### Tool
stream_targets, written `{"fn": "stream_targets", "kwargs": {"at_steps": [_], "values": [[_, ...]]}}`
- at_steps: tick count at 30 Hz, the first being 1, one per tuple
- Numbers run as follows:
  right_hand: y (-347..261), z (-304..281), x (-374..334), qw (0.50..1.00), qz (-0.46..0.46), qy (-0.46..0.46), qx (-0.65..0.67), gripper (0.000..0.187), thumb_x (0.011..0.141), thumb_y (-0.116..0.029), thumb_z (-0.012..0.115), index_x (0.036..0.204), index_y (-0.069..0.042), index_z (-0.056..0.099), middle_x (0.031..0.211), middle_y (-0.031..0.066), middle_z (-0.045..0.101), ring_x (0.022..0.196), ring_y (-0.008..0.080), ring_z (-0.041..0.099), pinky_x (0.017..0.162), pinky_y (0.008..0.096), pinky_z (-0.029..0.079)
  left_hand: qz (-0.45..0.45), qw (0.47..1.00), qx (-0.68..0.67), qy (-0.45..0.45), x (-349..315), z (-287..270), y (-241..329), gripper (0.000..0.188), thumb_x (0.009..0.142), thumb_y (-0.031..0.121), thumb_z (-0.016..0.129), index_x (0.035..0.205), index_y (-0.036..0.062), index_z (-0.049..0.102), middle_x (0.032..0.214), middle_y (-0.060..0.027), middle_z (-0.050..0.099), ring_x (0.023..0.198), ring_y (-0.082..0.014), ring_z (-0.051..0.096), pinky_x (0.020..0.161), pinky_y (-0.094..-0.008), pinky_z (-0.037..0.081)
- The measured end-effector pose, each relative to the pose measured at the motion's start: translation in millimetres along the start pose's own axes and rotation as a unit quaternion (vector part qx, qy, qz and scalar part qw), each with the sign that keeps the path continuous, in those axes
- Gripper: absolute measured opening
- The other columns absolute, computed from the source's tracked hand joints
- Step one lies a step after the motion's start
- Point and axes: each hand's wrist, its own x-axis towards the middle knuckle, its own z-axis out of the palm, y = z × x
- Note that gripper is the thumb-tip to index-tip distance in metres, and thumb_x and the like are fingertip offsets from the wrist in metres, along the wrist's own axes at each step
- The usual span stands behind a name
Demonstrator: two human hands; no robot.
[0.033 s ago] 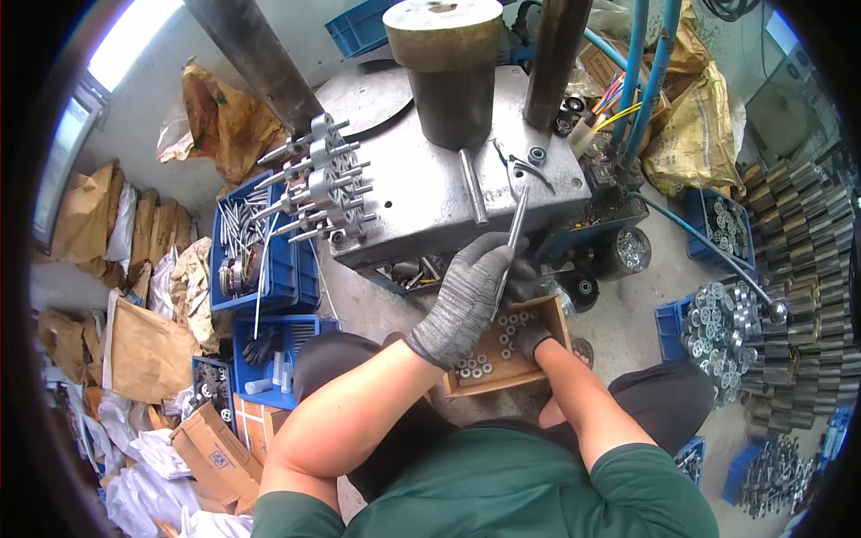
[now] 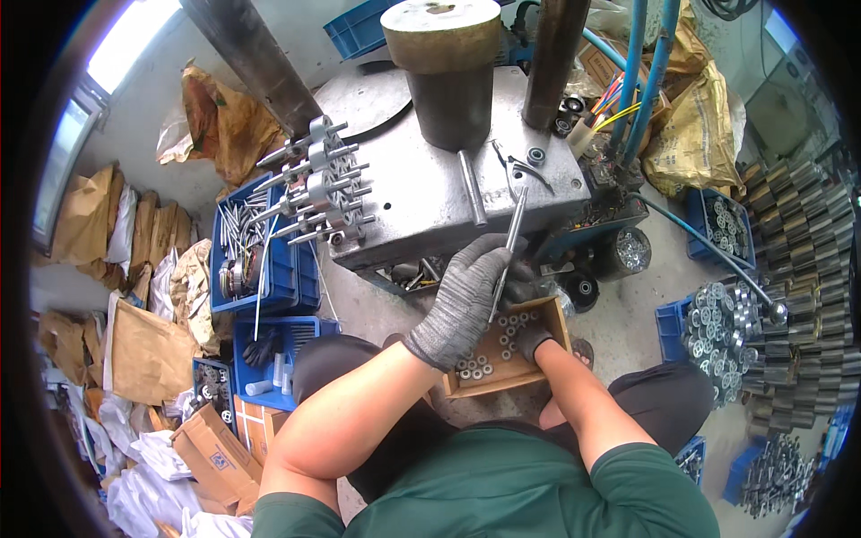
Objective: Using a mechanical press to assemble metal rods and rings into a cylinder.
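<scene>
My left hand [image 2: 462,300], in a grey knit glove, is closed around a slim steel shaft [image 2: 515,222]. The shaft tilts up and away, its far tip near the machine table's front edge. My right hand [image 2: 532,341], also gloved, reaches down into a brown open-topped box [image 2: 502,386]. Its fingers cannot be made out. Small ring-shaped bearings [image 2: 475,368] lie in that box, several near its front left and more beside my right hand. Beyond my left hand, a pair of pliers [image 2: 516,169], a bearing [image 2: 536,156] and a short steel rod [image 2: 472,186] rest on the metal table [image 2: 417,202].
A thick press ram [image 2: 448,90] stands over the table between dark columns. Rotors on shafts [image 2: 323,184] line its left edge. Blue bins [image 2: 305,278] of shafts stand at left; stacked metal cylinders [image 2: 794,287] and gears [image 2: 717,336] at right. A blue hose [image 2: 691,238] crosses the right side.
</scene>
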Motion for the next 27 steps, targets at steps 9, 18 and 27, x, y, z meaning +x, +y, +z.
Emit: {"fn": "stream_targets", "kwargs": {"at_steps": [9,18,27], "values": [[-4.6,18.6,13.2,0.998,-0.018,-0.012,-0.059,0.061,0.108,-0.039,0.026,0.165,-0.017,0.03,0.172,0.009,0.024,0.158,0.0296,0.022,0.128,0.0517,0.013,-0.006,0.999,0.019,0.046,3.1,-4.6,0.9,0.03,0.103,0.019,0.054,0.127,0.0037,0.066,0.094,-0.0037,0.073,0.073,-0.0099,0.066,0.065,-0.0235,0.054],[-20.7,-14.4,-14.3,0.999,-0.017,0.003,-0.036,0.071,0.105,-0.053,0.029,0.165,-0.016,0.03,0.172,0.0101,0.026,0.158,0.0318,0.022,0.127,0.0546,0.013,0.023,0.998,-0.002,0.051,8.5,-8.5,-2.8,0.028,0.098,0.012,0.059,0.123,0.0039,0.068,0.095,-0.0059,0.073,0.075,-0.0112,0.066,0.068,-0.0241,0.054],[4.8,-158.8,-9.0,0.971,-0.161,-0.158,-0.082,0.044,0.085,-0.02,0.066,0.128,-0.009,0.072,0.127,0.0194,0.071,0.119,0.0368,0.067,0.103,0.0454,0.05,0.149,0.983,0.105,0.038,23.5,11.5,-5.7,0.032,0.091,-0.003,0.069,0.122,0.0005,0.068,0.109,-0.0075,0.073,0.096,-0.0127,0.067,0.088,-0.0288,0.056]]}}
